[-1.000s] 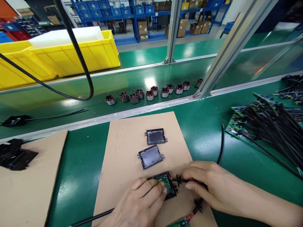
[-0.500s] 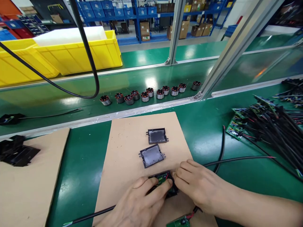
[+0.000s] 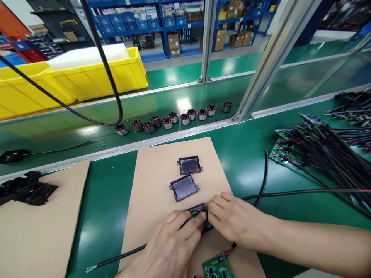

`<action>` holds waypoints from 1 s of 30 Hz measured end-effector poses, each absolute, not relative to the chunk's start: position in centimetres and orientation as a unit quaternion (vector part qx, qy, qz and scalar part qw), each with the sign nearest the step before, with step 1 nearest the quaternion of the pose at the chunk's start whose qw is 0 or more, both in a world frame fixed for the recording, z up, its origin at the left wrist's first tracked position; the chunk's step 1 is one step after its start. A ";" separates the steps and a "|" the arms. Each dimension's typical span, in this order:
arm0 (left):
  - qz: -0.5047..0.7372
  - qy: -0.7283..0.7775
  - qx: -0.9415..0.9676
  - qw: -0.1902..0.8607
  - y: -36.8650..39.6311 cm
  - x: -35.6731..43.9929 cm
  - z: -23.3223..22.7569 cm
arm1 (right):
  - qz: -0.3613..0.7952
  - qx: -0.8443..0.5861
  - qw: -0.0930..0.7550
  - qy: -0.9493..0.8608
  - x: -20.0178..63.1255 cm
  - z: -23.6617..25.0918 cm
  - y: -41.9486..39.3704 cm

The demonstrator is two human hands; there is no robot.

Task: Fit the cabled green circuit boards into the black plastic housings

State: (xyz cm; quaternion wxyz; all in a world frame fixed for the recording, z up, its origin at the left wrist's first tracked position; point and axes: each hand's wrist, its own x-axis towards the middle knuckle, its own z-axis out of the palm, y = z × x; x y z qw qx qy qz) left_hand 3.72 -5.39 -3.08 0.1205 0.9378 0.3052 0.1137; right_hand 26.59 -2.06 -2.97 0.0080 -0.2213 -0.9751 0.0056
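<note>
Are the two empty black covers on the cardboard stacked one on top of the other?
No, the two black covers lie apart, side by side on the cardboard sheet.

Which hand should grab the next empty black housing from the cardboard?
Probably right. The right hand lies nearer the empty housing, its fingertips only touching the part. The left hand is pinning the board in its case.

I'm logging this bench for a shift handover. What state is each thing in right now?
Left hand: fingers pressing on the housing.
Right hand: gripping the housing's right side.
Housing: open, green board seated inside, mostly hidden by both hands.
Two empty shells: lying open side up, untouched.
Loose board: flat on the cardboard, wired.
Motors: in a row on the belt.
Yellow bin: holds a white sheet.
</note>
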 end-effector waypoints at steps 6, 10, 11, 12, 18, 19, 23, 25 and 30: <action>0.143 0.284 0.942 0.108 -5.4 3.4 -2.5 | 0.159 -0.296 0.048 -0.941 28.1 -3.4 -1.7; 0.122 0.305 0.943 0.057 -6.3 3.9 -3.7 | 0.153 -0.277 0.079 -0.945 27.9 -3.7 -1.8; 0.118 0.314 0.941 0.047 -6.5 4.1 -4.0 | 0.147 -0.265 0.083 -0.949 27.8 -3.8 -1.8; 0.118 0.320 0.939 0.037 -6.6 4.2 -4.2 | 0.141 -0.256 0.087 -0.952 27.6 -3.8 -1.9; 0.117 0.333 0.931 0.091 -6.6 4.4 -4.2 | 0.139 -0.259 0.120 -0.948 27.6 -4.5 -1.9; 0.126 0.339 0.926 0.110 -6.5 4.2 -4.0 | 0.146 -0.264 0.126 -0.945 27.6 -4.7 -1.9; 0.185 0.391 0.880 0.194 -6.4 3.0 -3.0 | 0.179 -0.296 0.154 -0.926 27.9 -4.8 -1.9; 0.209 0.418 0.856 0.219 -6.2 2.7 -2.7 | 0.194 -0.310 0.164 -0.916 28.1 -4.6 -2.0; 0.184 0.445 0.856 0.190 -5.7 2.7 -3.6 | 0.188 -0.304 0.209 -0.910 28.3 -4.8 -2.3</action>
